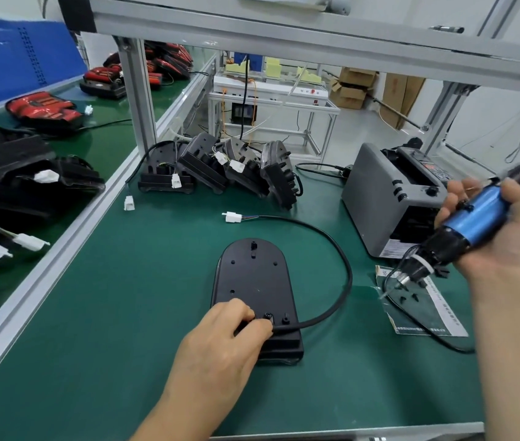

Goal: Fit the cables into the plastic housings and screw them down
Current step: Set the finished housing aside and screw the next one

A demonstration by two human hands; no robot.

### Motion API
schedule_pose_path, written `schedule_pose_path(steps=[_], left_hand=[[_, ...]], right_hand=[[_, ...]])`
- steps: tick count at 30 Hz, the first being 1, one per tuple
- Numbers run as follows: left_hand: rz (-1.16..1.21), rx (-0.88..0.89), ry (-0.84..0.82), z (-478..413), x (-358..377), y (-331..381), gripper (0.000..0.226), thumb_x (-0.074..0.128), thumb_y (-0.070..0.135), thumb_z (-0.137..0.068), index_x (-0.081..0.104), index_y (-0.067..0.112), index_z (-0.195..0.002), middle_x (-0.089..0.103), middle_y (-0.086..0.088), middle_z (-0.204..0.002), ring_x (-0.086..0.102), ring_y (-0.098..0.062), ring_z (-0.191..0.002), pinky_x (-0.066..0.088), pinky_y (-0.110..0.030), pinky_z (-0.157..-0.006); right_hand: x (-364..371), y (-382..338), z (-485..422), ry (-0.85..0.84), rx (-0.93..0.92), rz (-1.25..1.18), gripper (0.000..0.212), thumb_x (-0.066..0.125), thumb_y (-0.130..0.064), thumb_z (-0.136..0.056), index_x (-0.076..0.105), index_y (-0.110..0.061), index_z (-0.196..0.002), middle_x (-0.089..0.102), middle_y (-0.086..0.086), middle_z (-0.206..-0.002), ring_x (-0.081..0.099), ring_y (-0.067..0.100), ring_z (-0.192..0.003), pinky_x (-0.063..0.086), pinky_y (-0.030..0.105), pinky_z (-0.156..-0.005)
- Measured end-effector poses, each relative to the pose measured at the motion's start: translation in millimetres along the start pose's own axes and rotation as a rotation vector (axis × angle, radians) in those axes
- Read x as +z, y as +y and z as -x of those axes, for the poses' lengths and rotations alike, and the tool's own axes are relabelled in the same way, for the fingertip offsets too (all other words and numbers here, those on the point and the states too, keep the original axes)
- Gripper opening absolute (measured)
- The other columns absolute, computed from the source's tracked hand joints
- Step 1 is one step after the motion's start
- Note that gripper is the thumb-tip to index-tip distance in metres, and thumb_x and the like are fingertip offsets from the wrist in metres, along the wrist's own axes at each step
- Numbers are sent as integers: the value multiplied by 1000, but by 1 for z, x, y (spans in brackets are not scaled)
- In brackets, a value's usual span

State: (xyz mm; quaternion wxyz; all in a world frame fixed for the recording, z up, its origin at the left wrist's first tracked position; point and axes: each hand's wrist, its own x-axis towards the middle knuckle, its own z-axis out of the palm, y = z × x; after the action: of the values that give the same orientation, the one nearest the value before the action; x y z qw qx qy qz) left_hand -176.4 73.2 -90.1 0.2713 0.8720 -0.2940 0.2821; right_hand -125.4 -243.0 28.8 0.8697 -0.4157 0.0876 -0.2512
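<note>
1. Far left, on the green conveyor belt (109, 144), dark housings (13, 176) with white plugs lie heaped at the edge of the view; red lamp units (44, 111) sit further back on the belt; a blue crate (13, 58) stands behind them.
2. An aluminium rail (61, 246) divides the belt from the green bench mat (125, 313); an upright aluminium post (139, 97) rises at the mat's far left corner.
3. A row of black housings (207, 167) leans together at the back of the mat, white plugs dangling from them; a loose white plug (129, 203) lies just in front, near the rail.
4. The left hand (223, 338) reaches in from below and rests on the near end of the plastic housing (253, 281); its fingers are curled, thumb and forefinger pinching the end of the cable (346, 268) where it meets the housing.
5. The housing lies flat, back upward, in the middle of the mat, its rounded end away from the person.
6. The cable leaves the housing's near end on the right, sweeps out and up in a wide loop; it ends in a white connector (232, 217) lying on the mat beyond the housing's far end.
7. A grey machine (376, 192) stands at the right rear of the mat; in front of it a clear sheet (427, 316) over printed paper carries a few small black screws (415, 296).
8. The right hand (513, 243) is raised above the bench at the right edge, fingers wrapped around a blue electric screwdriver (478, 218); the bit points down and left over the sheet, well apart from the housing.
</note>
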Motion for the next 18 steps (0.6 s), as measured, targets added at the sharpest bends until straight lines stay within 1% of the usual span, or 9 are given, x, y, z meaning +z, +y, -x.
schedule_pose_path(steps=[2, 4, 7, 9, 10, 12, 14, 16, 18], left_hand=[[4, 10, 13, 0, 1, -1, 22, 80, 5, -72, 66, 17, -85, 49, 3, -84, 57, -19, -71, 48, -34, -44], [3, 18, 25, 0, 1, -1, 15, 73, 8, -76, 65, 17, -85, 47, 3, -86, 58, -20, -72, 49, -34, -45], [6, 17, 36, 0, 3, -1, 21, 76, 7, -74, 64, 18, -87, 48, 3, -86, 59, -20, -73, 49, -34, -45], [8, 12, 38, 0, 3, -1, 31, 82, 3, -69, 63, 18, -87, 47, 3, -87, 59, -20, -73, 49, -35, -45], [6, 12, 41, 0, 3, -1, 33, 82, 3, -68, 61, 19, -88, 47, 4, -87, 59, -20, -73, 49, -35, -45], [1, 22, 49, 1, 3, -2, 31, 77, 4, -72, 58, 21, -90, 48, 3, -87, 58, -20, -74, 49, -35, -47], [4, 27, 51, 2, 4, -2, 28, 74, 5, -73, 58, 21, -90, 51, 2, -86, 59, -20, -74, 51, -34, -50], [6, 25, 46, 3, 5, -2, 30, 77, 3, -72, 60, 20, -90, 54, 0, -84, 59, -21, -75, 52, -35, -51], [-2, 28, 42, 3, 5, -2, 29, 75, 4, -74, 59, 20, -91, 55, 0, -84, 60, -21, -76, 52, -35, -51]], right_hand=[[16, 9, 9, -54, -3, 11, 21, 52, -32, -86, 58, -13, -94, 69, 3, -92, 62, 15, -74, 50, 21, -62], [32, 19, 19, -90, -4, 20, 22, 55, -29, -85, 55, -12, -99, 71, 5, -99, 66, 17, -79, 50, 23, -63], [55, 33, 32, -172, 2, 43, 17, 56, -26, -87, 58, -14, -99, 71, 3, -106, 69, 18, -83, 52, 23, -63], [71, 40, 39, -260, 27, 52, 16, 56, -23, -86, 60, -17, -100, 72, -1, -104, 68, 16, -82, 52, 22, -62], [78, 44, 42, -304, 43, 53, 19, 57, -22, -84, 60, -17, -102, 72, -2, -102, 67, 15, -80, 52, 22, -62], [91, 50, 47, -361, 65, 57, 27, 59, -20, -79, 57, -16, -106, 71, -3, -95, 65, 13, -75, 51, 23, -59], [100, 57, 52, -375, 76, 65, 32, 61, -20, -75, 56, -16, -106, 70, -2, -87, 62, 12, -69, 50, 23, -56], [106, 62, 56, -376, 80, 60, 31, 62, -19, -73, 56, -15, -103, 68, -2, -84, 61, 12, -66, 49, 24, -55], [111, 66, 60, -378, 69, 48, 28, 62, -19, -74, 57, -15, -101, 68, -1, -82, 60, 13, -64, 49, 25, -55]])
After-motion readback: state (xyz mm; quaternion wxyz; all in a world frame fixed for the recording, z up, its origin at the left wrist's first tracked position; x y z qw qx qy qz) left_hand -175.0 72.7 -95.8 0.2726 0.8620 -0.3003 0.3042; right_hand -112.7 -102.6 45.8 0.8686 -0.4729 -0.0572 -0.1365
